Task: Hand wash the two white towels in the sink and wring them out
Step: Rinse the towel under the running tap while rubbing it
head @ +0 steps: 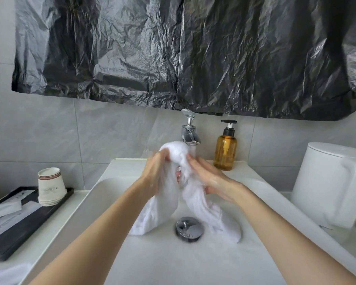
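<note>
Bathroom, likely a hotel or guest room. White ceramic sink [173,264] set in a white counter, chrome faucet [189,134] at the back, chrome drain plug [189,229] in the bowl. Grey wall tiles [39,130] behind. Amber pump bottle [225,153] on the rim. Left: black tray [29,229] with stacked paper cups [50,187] and wrapped sachets [6,208]. Right: white kettle [327,182]. Black plastic sheet [193,54] hangs above.

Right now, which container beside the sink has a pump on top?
The amber bottle right of the tap, with a black pump. The paper cups on the black tray and the white jug have none.
</note>
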